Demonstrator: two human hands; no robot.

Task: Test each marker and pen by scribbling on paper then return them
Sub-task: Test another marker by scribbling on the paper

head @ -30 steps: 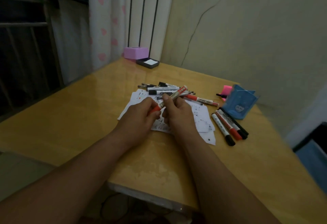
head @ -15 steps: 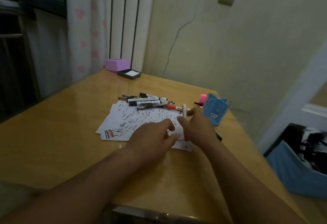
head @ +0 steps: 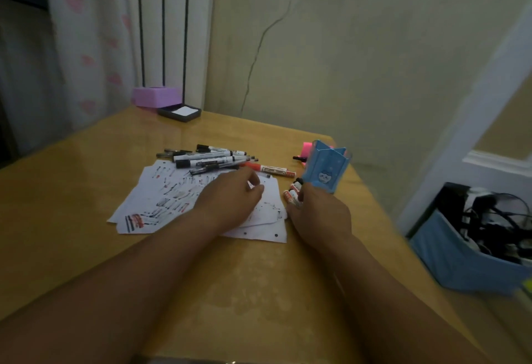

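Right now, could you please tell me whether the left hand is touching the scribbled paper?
Touching. The head view shows the left hand lying on the scribbled paper, its heel and fingers pressed onto the sheets with no gap visible.

- Purple box (head: pixel 157 96) at the far left corner of the tabletop (head: pixel 86 191).
- Black tray (head: pixel 179 112), white inside, just beside it.
- Blue bin (head: pixel 449 254) of dark cables, beyond the right edge.

Dim, warm light; soft glare on table (head: pixel 95 162) near its far left edge; frame edges blurred, wide-angle bowed.
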